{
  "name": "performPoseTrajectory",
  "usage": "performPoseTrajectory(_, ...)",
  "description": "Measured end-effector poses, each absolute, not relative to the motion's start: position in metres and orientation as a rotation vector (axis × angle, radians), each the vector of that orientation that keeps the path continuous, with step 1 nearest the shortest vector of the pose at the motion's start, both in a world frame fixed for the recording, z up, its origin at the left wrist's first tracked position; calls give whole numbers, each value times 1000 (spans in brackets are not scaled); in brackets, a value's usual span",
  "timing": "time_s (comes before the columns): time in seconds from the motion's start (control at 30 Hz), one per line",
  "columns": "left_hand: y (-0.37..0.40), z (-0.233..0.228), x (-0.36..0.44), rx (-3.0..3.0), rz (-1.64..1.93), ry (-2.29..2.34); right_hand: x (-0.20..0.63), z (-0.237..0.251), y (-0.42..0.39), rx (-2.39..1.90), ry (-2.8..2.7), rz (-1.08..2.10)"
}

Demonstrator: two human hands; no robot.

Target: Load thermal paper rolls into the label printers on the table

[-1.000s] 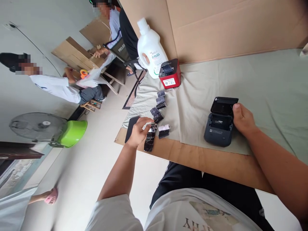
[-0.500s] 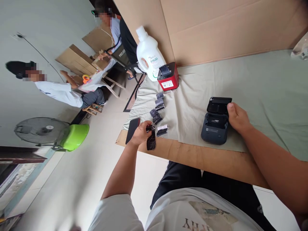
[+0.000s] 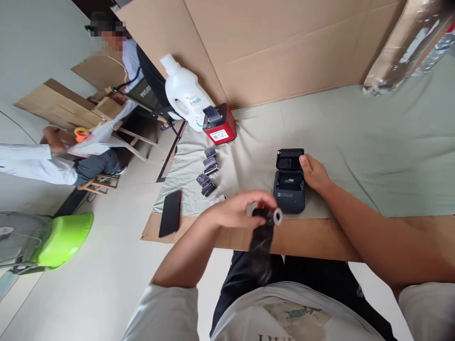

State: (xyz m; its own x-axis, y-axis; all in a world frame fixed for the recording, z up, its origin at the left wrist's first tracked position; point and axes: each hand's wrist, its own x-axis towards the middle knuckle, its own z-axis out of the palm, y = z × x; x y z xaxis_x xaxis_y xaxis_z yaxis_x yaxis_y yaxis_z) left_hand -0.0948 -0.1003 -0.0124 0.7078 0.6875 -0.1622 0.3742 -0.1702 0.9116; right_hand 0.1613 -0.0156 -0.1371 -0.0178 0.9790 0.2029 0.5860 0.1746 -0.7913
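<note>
My left hand (image 3: 236, 208) is closed around a black paper roll (image 3: 262, 248), held in the air over the table's front edge. The roll's pale, hollow core faces right, and a loose black strip, blurred by motion, hangs from it. To the right, a small dark label printer (image 3: 289, 201) sits on the cloth with its lid tipped back and its paper bay exposed. My right hand (image 3: 315, 174) grips the printer's right side by the raised lid, thumb on the lid's edge. Several small dark rolls (image 3: 206, 184) lie left of the printer; a pale roll (image 3: 221, 198) is partly hidden behind my left hand.
A phone (image 3: 169, 213) lies at the table's left corner. A red box-shaped device (image 3: 222, 128) stands before a white jug (image 3: 188, 90). Cardboard (image 3: 284, 42) walls the back. Two other people sit at the left, near a green basin (image 3: 66, 239).
My left hand has lifted the black roll from beside the phone and carried it right, toward the printer. My right hand stays at the printer's lid. The camera view has shifted right.
</note>
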Motion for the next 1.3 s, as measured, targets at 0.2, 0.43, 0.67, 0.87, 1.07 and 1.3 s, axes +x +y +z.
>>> performPoseTrajectory(0.2, -41, -53, -27, 2160, 548, 981, 162, -135, -16, -1499, -1698, 709)
performPoseTrajectory(0.43, -29, -72, -15, 2396, 249, 1115, 161, -138, -15, -1494, -1686, 726)
performPoseTrajectory(0.67, -38, -87, -22, 2429, 758, 1164, 161, -139, -15, -1415, -1607, 749)
performPoseTrajectory(0.87, -43, -112, -36, 1807, 1442, 1411, 157, -133, -21, -1315, -1409, 894)
performPoseTrajectory(1.07, -45, -128, -43, 1781, 1236, 1373, 160, -124, -22, -1432, -1520, 828)
performPoseTrajectory(1.3, -45, -117, -41, 2022, 693, 1433, 170, -100, -24, -1910, -2070, 766)
